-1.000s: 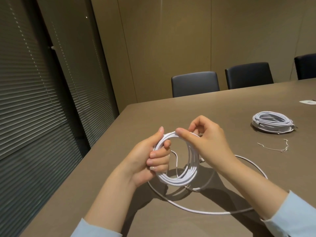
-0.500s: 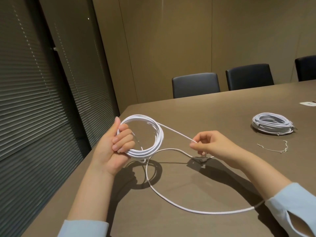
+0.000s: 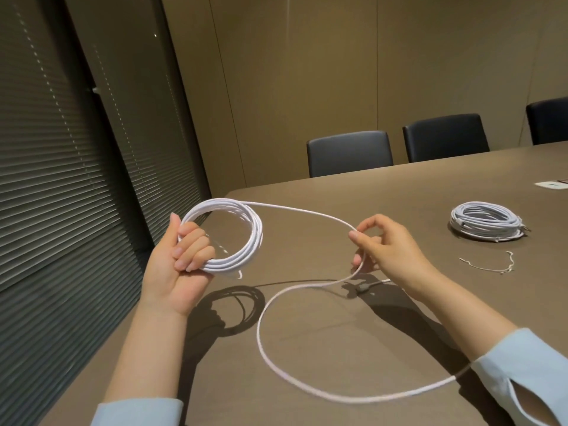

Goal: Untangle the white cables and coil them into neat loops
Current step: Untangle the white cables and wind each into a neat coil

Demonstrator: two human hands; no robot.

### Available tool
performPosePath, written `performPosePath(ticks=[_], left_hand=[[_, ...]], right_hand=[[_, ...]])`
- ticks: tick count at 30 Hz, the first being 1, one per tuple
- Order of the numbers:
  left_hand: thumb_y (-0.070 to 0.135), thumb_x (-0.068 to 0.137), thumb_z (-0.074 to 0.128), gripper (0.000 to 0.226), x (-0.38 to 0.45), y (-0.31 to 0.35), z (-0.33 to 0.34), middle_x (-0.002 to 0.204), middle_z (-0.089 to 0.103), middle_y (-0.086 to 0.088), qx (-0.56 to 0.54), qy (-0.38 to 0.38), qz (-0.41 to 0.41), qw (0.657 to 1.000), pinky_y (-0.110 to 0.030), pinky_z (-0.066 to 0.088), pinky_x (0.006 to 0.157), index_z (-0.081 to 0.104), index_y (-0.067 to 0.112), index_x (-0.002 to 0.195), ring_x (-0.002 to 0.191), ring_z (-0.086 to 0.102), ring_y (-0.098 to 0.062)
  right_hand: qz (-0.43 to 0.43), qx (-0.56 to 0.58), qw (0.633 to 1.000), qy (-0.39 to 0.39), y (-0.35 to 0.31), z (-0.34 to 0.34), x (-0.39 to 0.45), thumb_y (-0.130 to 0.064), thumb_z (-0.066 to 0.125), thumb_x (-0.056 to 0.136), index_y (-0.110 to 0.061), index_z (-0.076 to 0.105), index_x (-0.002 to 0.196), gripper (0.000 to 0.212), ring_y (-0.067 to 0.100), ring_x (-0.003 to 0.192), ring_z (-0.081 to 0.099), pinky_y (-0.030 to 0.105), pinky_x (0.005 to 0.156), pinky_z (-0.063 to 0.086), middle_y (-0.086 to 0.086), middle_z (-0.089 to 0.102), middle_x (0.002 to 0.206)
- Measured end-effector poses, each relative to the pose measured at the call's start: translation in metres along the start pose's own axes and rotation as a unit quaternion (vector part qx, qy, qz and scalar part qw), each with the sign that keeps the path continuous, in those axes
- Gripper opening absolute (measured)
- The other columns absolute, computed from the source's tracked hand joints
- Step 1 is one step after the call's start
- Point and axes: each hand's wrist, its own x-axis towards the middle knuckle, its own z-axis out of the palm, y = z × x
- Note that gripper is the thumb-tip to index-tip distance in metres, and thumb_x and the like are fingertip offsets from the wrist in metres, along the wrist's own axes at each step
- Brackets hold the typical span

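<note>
Coiling is under way in the head view, the only view supplied. A partly wound coil of thin white cable (image 3: pixel 227 238) is held upright above the brown tabletop (image 3: pixel 307 333) by the left hand (image 3: pixel 179 265), whose fingers are curled round the loops on their left side. From the top of the coil a single strand runs across to the right hand (image 3: pixel 384 244), where it is pinched between thumb and forefinger. Beyond that pinch the loose white tail (image 3: pixel 307 385) drops to the tabletop and sweeps in one wide curve toward the near edge.

To do this step well, the strand should probably be slid through the pinch, brought back to the left hand and laid on at the same width as the earlier loops, with a slight roll so that no twist is stored. The tail should be kept from crossing itself.

Two cable bundles are counted: the one in hand and a finished grey-white coil (image 3: pixel 487 222) lying flat, well apart to the right. One thin twist tie (image 3: pixel 488 264) lies near it. Three dark chairs (image 3: pixel 350 153) are seen behind.
</note>
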Motion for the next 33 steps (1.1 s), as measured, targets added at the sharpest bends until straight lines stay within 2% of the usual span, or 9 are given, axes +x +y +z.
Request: performPosePath(ticks=[3, 8, 15, 19, 22, 25, 27, 30, 33], left_hand=[[0.046, 0.099, 0.041, 0.048, 0.001, -0.011, 0.011, 0.043, 0.027, 0.009, 0.081, 0.061, 0.031, 0.994, -0.015, 0.022, 0.033, 0.048, 0.018, 0.061, 0.032, 0.024, -0.008], [0.045, 0.098, 0.043, 0.043, 0.005, -0.034, 0.016, 0.045, 0.024, 0.006, 0.245, 0.066, 0.031, 0.967, -0.018, 0.019, 0.034, 0.043, 0.017, 0.067, 0.034, 0.02, -0.006], [0.042, 0.101, 0.041, 0.043, 0.005, -0.063, 0.023, 0.049, 0.033, -0.001, 0.491, 0.066, 0.083, 0.865, -0.021, 0.025, 0.041, 0.041, 0.015, 0.068, 0.039, 0.027, -0.012], [0.04, 0.102, 0.042, 0.046, 0.002, -0.069, 0.026, 0.052, 0.047, -0.005, 0.521, 0.073, 0.091, 0.846, -0.022, 0.039, 0.044, 0.047, 0.013, 0.064, 0.041, 0.043, -0.015], [0.037, 0.102, 0.042, 0.054, 0.002, -0.076, 0.029, 0.056, 0.059, -0.011, 0.507, 0.048, 0.085, 0.857, -0.024, 0.047, 0.049, 0.056, 0.019, 0.053, 0.048, 0.055, -0.018], [0.039, 0.101, 0.043, 0.046, 0.001, -0.086, 0.03, 0.064, 0.064, -0.014, 0.506, 0.033, 0.053, 0.861, -0.025, 0.05, 0.055, 0.049, 0.011, 0.065, 0.054, 0.058, -0.02], [0.04, 0.1, 0.044, 0.043, 0.001, -0.094, 0.03, 0.06, 0.061, -0.01, 0.496, 0.04, 0.032, 0.867, -0.024, 0.048, 0.052, 0.046, 0.01, 0.068, 0.052, 0.055, -0.017], [0.042, 0.098, 0.048, 0.043, 0.003, -0.099, 0.03, 0.054, 0.05, -0.002, 0.489, 0.058, 0.011, 0.87, -0.021, 0.041, 0.048, 0.046, 0.012, 0.066, 0.048, 0.047, -0.014], [0.046, 0.095, 0.049, 0.046, 0.003, -0.099, 0.028, 0.065, 0.049, -0.015, 0.48, 0.043, -0.018, 0.876, -0.029, 0.042, 0.055, 0.05, 0.005, 0.077, 0.061, 0.049, -0.025]], right_hand=[[0.014, 0.042, 0.999, 0.032, -0.012, 0.006, -0.007, -0.016, 0.066, 0.091, -0.008, 0.056, 0.097, 0.014, 0.026, 0.045, 0.062, 0.032, 0.047, 0.054, 0.012, 0.068, 0.061], [0.032, 0.033, 0.998, -0.039, -0.028, 0.026, -0.023, -0.015, 0.071, 0.087, 0.0, 0.066, 0.088, 0.016, 0.02, 0.042, 0.06, 0.025, 0.043, 0.05, 0.016, 0.07, 0.07], [0.077, 0.074, 0.977, -0.183, -0.042, 0.036, -0.037, -0.006, 0.075, 0.081, -0.001, 0.068, 0.091, 0.013, 0.021, 0.047, 0.062, 0.027, 0.051, 0.054, 0.015, 0.071, 0.072], [0.1, 0.089, 0.944, -0.3, -0.046, 0.037, -0.044, -0.007, 0.068, 0.087, -0.004, 0.068, 0.091, 0.006, 0.02, 0.052, 0.065, 0.026, 0.058, 0.055, 0.015, 0.072, 0.078], [0.099, 0.128, 0.932, -0.325, -0.046, 0.041, -0.046, -0.008, 0.065, 0.09, -0.004, 0.068, 0.09, 0.005, 0.019, 0.056, 0.067, 0.028, 0.065, 0.054, 0.014, 0.072, 0.08], [0.087, 0.148, 0.92, -0.353, -0.046, 0.041, -0.047, -0.003, 0.069, 0.084, -0.007, 0.07, 0.093, 0.009, 0.023, 0.067, 0.07, 0.032, 0.074, 0.055, 0.018, 0.073, 0.09], [0.056, 0.11, 0.929, -0.349, -0.046, 0.043, -0.052, -0.004, 0.075, 0.08, -0.008, 0.068, 0.091, 0.013, 0.027, 0.068, 0.069, 0.036, 0.075, 0.057, 0.021, 0.073, 0.09], [-0.035, -0.01, 0.965, -0.259, -0.043, 0.051, -0.057, -0.019, 0.079, 0.079, -0.011, 0.059, 0.077, 0.022, 0.027, 0.049, 0.062, 0.035, 0.053, 0.053, 0.014, 0.069, 0.064], [-0.173, -0.122, 0.959, -0.186, -0.041, 0.054, -0.057, -0.035, 0.066, 0.09, -0.015, 0.052, 0.075, 0.029, 0.013, 0.04, 0.056, 0.025, 0.049, 0.047, 0.003, 0.064, 0.052]])
